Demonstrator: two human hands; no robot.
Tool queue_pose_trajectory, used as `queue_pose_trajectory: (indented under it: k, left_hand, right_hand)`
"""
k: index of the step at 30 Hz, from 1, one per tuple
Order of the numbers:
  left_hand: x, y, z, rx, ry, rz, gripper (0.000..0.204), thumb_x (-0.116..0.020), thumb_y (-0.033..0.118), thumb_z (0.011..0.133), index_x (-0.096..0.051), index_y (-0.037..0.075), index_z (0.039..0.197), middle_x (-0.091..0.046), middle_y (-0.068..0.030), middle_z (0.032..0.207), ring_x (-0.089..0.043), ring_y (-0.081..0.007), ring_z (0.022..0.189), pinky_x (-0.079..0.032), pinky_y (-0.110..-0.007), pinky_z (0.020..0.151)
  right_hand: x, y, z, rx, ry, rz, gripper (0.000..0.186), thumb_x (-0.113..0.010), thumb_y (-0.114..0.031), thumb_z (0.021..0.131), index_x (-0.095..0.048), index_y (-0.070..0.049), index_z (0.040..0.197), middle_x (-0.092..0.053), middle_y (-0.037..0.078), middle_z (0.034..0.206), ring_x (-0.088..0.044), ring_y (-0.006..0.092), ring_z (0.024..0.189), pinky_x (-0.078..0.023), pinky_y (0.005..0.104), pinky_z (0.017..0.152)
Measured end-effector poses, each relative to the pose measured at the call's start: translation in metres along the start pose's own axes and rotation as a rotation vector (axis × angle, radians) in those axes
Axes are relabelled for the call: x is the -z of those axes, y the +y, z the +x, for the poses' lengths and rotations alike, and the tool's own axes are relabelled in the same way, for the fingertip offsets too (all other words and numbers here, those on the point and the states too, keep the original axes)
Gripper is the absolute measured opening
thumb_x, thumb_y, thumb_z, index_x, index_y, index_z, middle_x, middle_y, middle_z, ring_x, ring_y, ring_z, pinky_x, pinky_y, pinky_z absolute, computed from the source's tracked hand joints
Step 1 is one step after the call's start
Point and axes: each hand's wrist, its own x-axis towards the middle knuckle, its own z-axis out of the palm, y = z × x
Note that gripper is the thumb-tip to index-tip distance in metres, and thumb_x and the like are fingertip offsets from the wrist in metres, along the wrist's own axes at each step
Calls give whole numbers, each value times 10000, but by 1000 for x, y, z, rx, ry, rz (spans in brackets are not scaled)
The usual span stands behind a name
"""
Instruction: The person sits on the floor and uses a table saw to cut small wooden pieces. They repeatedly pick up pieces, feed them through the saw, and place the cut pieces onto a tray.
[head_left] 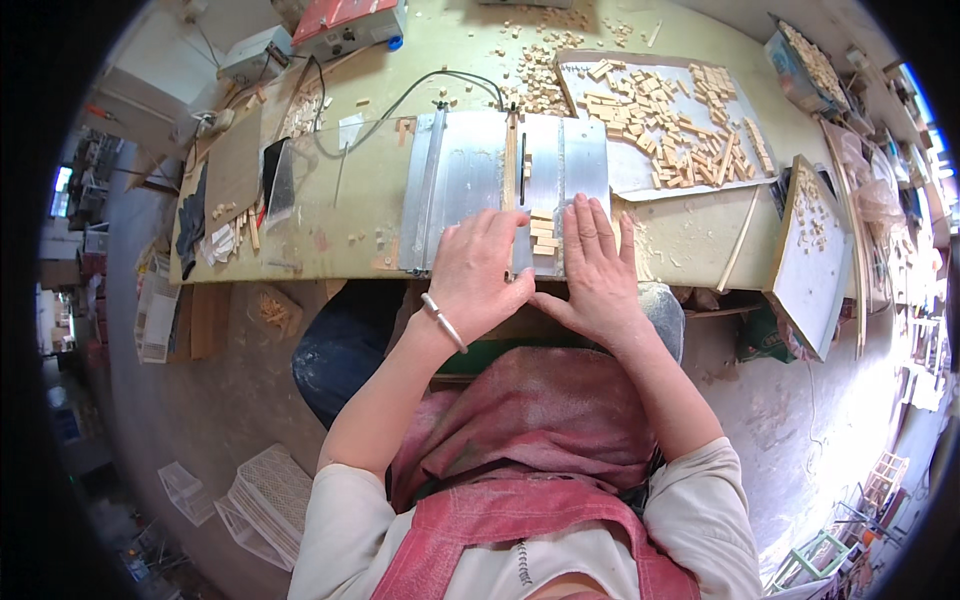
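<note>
On the silver metal plate of a small table saw (470, 150), several small wooden blocks (543, 238) stand in a short stack between my hands. My left hand (478, 262) rests on the plate left of them, thumb apart from the fingers, its index fingertip near the blocks. Flat on the plate to their right lies my right hand (600, 262), fingers stretched out and thumb pointing toward the left hand. A narrow wooden strip (510, 160) runs along the plate beyond my left fingers. Beside it is a dark slot (525, 170); I cannot make out a blade in it.
A shallow tray (665, 190) full of small wooden blocks lies at the right, with more loose blocks (540, 75) behind the saw. A black cable (400, 95) curves across the bench. A tilted board (812, 265) with wood pieces leans at the right edge; a red machine (345, 20) stands far left.
</note>
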Motion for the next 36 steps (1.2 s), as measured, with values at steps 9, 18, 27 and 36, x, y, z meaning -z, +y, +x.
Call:
queue_pose_trajectory:
  k: [9, 18, 27, 36]
  left_hand:
    - [-16, -13, 10, 47, -53, 161, 529, -744, 167, 784, -574, 76, 1277, -624, -114, 1113, -615, -335, 1085, -466, -473, 913]
    - [-13, -16, 9, 84, -71, 115, 506, -752, 157, 769, -584, 82, 1241, -602, -105, 1067, -616, -313, 1002, -471, -464, 885]
    - [-12, -16, 1, 105, -57, 72, 448, -769, 178, 776, -589, 72, 1172, -593, -129, 1114, -600, -339, 1081, -452, -470, 892]
    - [-16, -16, -8, 85, 31, 9, 426, -819, 148, 773, -628, 74, 1146, -604, -91, 1070, -628, -287, 907, -483, -418, 834]
  right_hand:
    - [-16, -15, 10, 54, 39, 57, 1104, -757, -586, 783, -339, 34, 1596, -276, 227, 1693, -187, 335, 1612, -33, 607, 1279]
    - [-15, -19, 7, 22, 65, 73, 996, -784, -427, 792, -369, 32, 1573, -337, 225, 1653, -269, 378, 1568, -83, 584, 1278]
    - [4, -18, 17, -34, 278, 310, 417, -686, -154, 833, -694, -2, 1222, -593, 148, 1224, -529, 340, 1201, -340, 484, 1101]
    - [3, -22, 14, -28, 310, 369, 353, -709, -136, 834, -722, -14, 1165, -627, 128, 1172, -564, 314, 1134, -381, 457, 1027]
